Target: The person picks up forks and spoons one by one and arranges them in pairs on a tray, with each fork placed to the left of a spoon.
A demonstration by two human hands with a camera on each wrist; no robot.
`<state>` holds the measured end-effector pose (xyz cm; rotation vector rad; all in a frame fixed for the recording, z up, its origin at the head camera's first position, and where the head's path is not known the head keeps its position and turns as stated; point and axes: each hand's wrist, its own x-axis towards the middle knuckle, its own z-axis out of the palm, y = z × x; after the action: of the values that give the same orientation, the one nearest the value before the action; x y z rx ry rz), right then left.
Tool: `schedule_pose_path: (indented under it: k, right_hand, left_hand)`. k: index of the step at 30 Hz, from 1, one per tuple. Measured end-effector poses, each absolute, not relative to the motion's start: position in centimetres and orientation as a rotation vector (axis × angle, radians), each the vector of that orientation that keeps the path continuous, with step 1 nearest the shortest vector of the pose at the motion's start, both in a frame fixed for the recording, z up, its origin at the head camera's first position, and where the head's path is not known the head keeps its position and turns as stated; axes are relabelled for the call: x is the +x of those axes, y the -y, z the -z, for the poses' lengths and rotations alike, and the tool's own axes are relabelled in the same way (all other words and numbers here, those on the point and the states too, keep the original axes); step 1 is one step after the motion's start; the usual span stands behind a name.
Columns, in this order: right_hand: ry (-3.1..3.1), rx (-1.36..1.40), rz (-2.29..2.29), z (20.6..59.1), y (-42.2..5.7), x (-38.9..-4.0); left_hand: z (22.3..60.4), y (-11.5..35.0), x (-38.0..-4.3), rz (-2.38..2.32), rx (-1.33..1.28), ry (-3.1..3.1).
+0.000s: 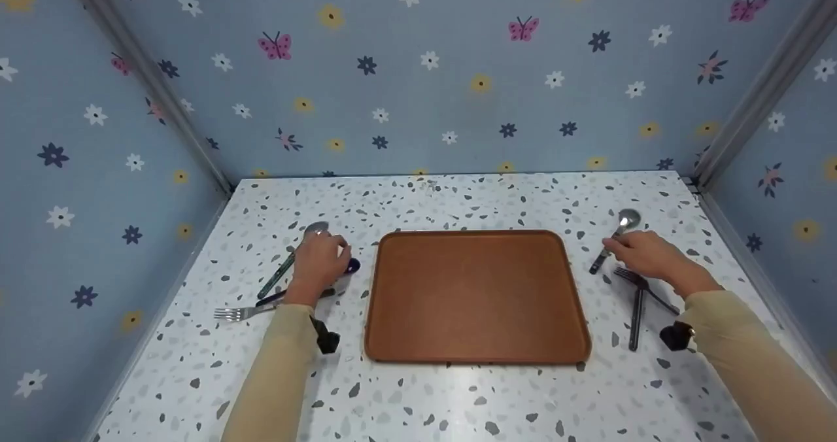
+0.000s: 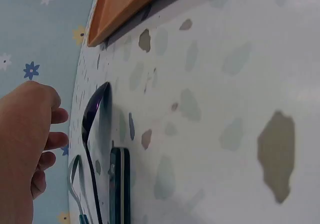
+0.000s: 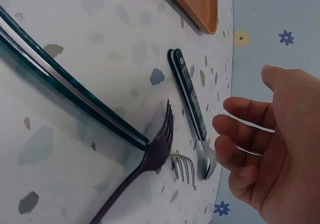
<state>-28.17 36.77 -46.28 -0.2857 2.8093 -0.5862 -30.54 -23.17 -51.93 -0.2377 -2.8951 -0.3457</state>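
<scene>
My left hand (image 1: 319, 262) hovers over the cutlery at the left, fingers loosely curled with nothing in them. Under and around it lie a green-handled spoon (image 1: 278, 275), a dark purple spoon (image 2: 92, 111) and a silver fork (image 1: 237, 313) with a dark handle. At the right, my right hand (image 1: 647, 254) is beside a spoon (image 3: 189, 93) with a dark patterned handle. In the right wrist view its fingers are relaxed and empty. Nearer me, a dark purple fork (image 3: 159, 151) crosses over a green-handled silver fork (image 3: 75, 81).
A brown rectangular tray (image 1: 477, 298) lies between the two hands on the speckled white table (image 1: 425, 403). Flower-patterned panels (image 1: 444, 102) stand at the back and on both sides.
</scene>
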Motion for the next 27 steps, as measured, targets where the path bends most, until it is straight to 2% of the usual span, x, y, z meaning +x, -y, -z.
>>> schedule_pose_path:
  k: [6,16,27]
  right_hand:
    - [-2.747,-0.281,0.563,48.0,-35.2,-27.5]
    - [-2.756,-0.339,0.432,49.9,-30.8,-24.6]
    - [-2.838,-0.417,0.484,52.2,-29.6,-24.0]
  left_hand:
    - [52.4,20.6,-30.3,0.439,-0.295,2.906]
    - [52.1,16.9,-28.5,0.416,-0.178,3.001]
    - [52.6,15.7,-27.3,0.464,-0.137,3.068]
